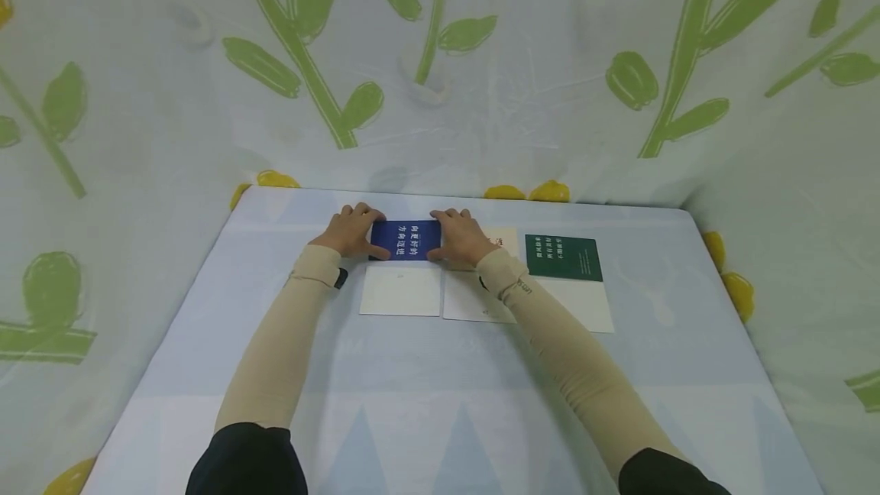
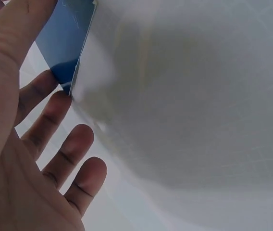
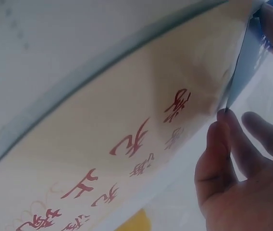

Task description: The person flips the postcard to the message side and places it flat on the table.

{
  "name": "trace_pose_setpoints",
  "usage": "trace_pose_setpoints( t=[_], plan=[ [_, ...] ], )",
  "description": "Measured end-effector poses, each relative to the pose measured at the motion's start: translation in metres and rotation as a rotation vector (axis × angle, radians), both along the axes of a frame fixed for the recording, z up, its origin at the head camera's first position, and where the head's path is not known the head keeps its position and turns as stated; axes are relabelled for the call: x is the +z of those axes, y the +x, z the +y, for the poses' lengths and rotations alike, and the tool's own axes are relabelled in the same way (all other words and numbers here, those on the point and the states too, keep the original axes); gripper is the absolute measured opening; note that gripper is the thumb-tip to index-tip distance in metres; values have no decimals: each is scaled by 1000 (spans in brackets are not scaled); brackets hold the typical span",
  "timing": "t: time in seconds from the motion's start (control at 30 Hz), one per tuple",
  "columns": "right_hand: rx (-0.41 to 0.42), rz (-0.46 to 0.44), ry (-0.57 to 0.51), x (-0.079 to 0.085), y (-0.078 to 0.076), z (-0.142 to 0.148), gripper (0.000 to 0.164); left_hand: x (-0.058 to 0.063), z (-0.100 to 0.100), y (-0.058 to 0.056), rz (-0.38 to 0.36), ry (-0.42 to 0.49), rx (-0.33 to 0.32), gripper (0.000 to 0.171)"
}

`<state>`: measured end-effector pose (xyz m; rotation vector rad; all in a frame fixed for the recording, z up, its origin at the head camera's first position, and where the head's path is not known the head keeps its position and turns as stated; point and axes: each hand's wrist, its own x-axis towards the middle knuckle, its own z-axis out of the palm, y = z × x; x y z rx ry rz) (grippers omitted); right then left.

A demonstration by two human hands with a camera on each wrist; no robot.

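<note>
A dark blue card (image 1: 406, 241) with white characters lies near the far side of the table, between both hands. My left hand (image 1: 349, 230) pinches its left end between thumb and fingers. At the right end, my right hand (image 1: 462, 237) grips it likewise. The left wrist view shows the blue card (image 2: 69, 38) against the thumb and fingertips of the left hand (image 2: 35, 120), other fingers loosely bent. Beside the right hand (image 3: 247, 173), a cream card (image 3: 141, 106) with red characters appears in the right wrist view; that hand partly covers it in the head view.
A dark green card (image 1: 565, 257) lies farther right. Three white cards or sheets, a left one (image 1: 400, 291), a middle one (image 1: 474, 302) and a right one (image 1: 584, 305), lie in a row nearer me. The pale table (image 1: 412, 373) meets a leaf-patterned curtain (image 1: 516, 121) behind.
</note>
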<state>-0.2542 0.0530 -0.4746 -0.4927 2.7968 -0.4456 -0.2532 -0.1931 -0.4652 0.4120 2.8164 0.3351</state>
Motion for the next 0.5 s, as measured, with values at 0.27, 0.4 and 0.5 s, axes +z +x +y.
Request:
trace_pose_setpoints(
  t=[0.27,0.4,0.5],
  plan=[
    [37,100,-49,-3,2,-1,97,-9,-5,1,2,121,84,88],
    [44,160,-103,-4,4,1,90,-12,-6,3,14,175,98,88],
    [36,195,-146,-4,5,3,81,-11,-7,5,15,210,115,84]
  ],
)
